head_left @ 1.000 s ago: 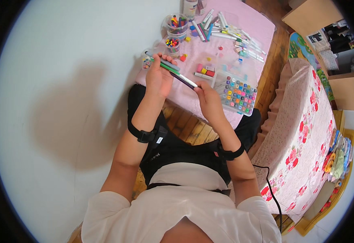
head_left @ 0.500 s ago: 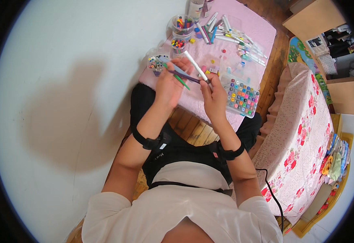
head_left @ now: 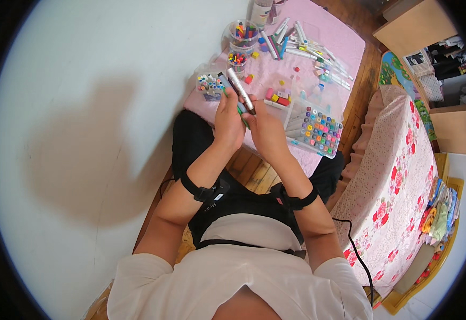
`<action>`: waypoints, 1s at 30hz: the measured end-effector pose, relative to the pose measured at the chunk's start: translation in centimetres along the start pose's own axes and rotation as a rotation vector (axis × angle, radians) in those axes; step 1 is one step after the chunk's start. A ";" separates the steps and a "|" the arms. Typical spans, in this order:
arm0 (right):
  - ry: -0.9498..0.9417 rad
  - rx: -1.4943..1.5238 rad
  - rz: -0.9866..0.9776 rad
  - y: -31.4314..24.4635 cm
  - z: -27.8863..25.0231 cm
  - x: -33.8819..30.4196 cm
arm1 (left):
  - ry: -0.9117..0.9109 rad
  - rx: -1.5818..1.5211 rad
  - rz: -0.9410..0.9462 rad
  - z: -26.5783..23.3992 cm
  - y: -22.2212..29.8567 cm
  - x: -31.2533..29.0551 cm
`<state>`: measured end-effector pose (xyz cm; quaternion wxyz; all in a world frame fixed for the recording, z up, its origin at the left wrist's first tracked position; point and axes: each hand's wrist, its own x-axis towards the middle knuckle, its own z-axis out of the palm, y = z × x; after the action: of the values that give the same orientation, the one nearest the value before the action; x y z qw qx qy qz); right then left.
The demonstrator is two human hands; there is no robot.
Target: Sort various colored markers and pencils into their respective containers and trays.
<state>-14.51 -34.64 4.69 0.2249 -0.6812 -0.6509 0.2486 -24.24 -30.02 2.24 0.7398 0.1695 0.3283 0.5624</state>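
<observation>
My hands meet over the near edge of the pink-covered table, closed around a small bunch of markers. My left hand (head_left: 228, 125) wraps the bunch from the left. My right hand (head_left: 267, 134) pinches its lower end. A white marker (head_left: 240, 89) points up and away on top. Next to it a grey marker (head_left: 222, 80) shows its upper end, and a slim green marker (head_left: 243, 110) shows only partly between the hands. Fingers hide the rest of the bunch. Just beyond my left hand stands a clear box of markers (head_left: 207, 85); right of my right hand is a case of colourful-capped markers (head_left: 326, 150).
Round tubs of crayons (head_left: 243, 41) and short coloured sticks (head_left: 237, 65) stand at the far left of the table (head_left: 345, 26). Loose markers (head_left: 302, 50) lie scattered behind. Small coloured blocks (head_left: 281, 99) sit near the case. A bed with a floral cover (head_left: 387, 186) is on the right.
My hands have come together and closed round the markers, which were spread across my open left palm. The white marker is now gathered alongside the others, and my right hand has moved left.
</observation>
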 end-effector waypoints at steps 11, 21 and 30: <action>-0.011 -0.090 0.050 0.8 0.7 0.9 | 0.035 0.020 0.034 -0.4 -0.9 0.6; 0.161 0.200 0.120 3.6 -0.1 0.6 | -0.002 0.181 0.359 -4.9 6.2 8.8; 0.260 0.355 0.092 5.1 -1.1 0.2 | -0.315 0.253 0.489 1.0 4.7 14.4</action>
<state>-9.88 -34.69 2.37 0.4118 -0.6860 -0.5308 0.2795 -24.80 -14.85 1.62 0.5974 0.4190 0.2263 0.6452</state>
